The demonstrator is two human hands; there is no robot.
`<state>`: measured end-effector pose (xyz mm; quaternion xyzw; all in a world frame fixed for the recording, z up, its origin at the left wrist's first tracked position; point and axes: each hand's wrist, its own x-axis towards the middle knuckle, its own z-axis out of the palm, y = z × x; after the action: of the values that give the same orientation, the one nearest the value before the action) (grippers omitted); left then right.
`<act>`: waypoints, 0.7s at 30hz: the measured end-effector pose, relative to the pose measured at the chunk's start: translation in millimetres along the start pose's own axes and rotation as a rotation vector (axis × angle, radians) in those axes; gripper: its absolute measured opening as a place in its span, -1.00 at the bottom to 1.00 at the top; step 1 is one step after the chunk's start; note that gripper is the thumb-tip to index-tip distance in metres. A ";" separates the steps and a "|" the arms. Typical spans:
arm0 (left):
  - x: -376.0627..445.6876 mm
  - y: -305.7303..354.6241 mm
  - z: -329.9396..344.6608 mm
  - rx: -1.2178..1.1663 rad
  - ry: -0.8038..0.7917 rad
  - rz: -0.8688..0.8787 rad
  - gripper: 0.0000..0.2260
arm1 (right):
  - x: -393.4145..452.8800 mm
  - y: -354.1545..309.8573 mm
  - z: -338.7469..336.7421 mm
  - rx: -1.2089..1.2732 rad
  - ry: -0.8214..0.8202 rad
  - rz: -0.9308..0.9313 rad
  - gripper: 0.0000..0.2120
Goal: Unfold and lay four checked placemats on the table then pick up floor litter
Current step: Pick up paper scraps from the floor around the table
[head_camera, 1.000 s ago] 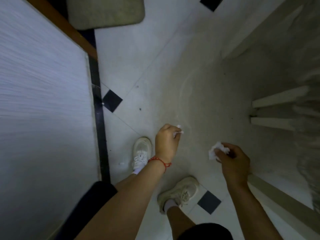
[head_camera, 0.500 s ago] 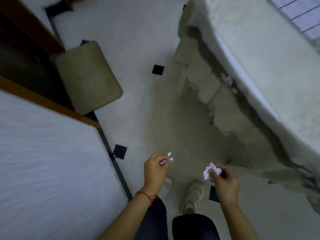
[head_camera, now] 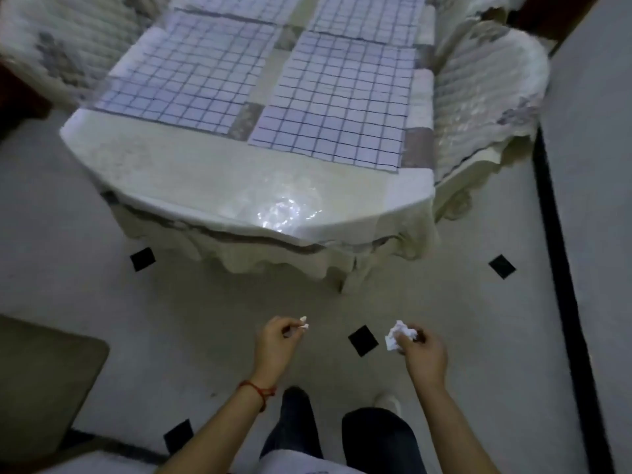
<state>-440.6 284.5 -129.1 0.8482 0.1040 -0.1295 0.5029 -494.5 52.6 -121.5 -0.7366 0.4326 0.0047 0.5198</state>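
- A small white scrap of paper litter point(head_camera: 303, 322) is pinched at the fingertips of the left hand point(head_camera: 275, 347); most of it stands clear of the fingers, toward the table
- A larger crumpled ball of white paper point(head_camera: 398, 335) is held between the thumb and curled fingers of the right hand point(head_camera: 422, 359), and bulges out on the thumb side of the grip
- Both hands are held above the pale tiled floor with small black diamond insets point(head_camera: 444, 302), well apart from each other, with one black inset seen between them
- A thin red cord bracelet point(head_camera: 258, 391) is worn on the left wrist
- The small scrap is judged the more likely to be dropped: only a corner seems to be caught, so a slackened pinch or a swing of the arm could send it back to the floor
- The crumpled ball could spring open and shed a piece if the grip is eased
- No bin is seen, so a carry is probably still needed
- Ahead, four white placemats with a dark blue check point(head_camera: 328, 104) are seen lying flat on the rectangular table under a cream cloth and clear plastic cover point(head_camera: 219, 189); the two far ones are cut off by the frame edge, and that part of the task is judged done
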 end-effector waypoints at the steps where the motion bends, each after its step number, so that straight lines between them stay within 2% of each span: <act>1: -1.2 10.1 15.7 0.013 -0.034 0.020 -0.83 | 6.1 6.3 -22.0 0.020 0.043 0.013 -0.86; 3: -6.8 31.6 50.6 0.046 -0.110 0.061 -0.82 | 16.4 18.3 -66.6 0.064 0.139 0.035 -0.87; 6: -18.2 65.6 105.0 0.085 -0.197 0.125 -0.97 | 27.6 37.4 -132.4 0.113 0.254 0.064 -0.91; 9: -29.5 99.7 160.9 0.119 -0.245 0.202 -0.92 | 44.0 62.6 -197.1 0.140 0.308 0.068 -0.90; 13: -38.6 144.1 222.2 0.141 -0.304 0.239 -0.97 | 63.6 90.3 -272.3 0.190 0.368 0.114 -0.93; 21: -11.3 221.4 306.0 0.125 -0.345 0.194 -0.88 | 132.8 76.6 -346.2 0.241 0.425 0.133 -0.95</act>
<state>-418.6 -89.9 -83.5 0.8489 -0.0743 -0.2301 0.4700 -614.0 -304.5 -81.4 -0.6237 0.5772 -0.1675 0.4999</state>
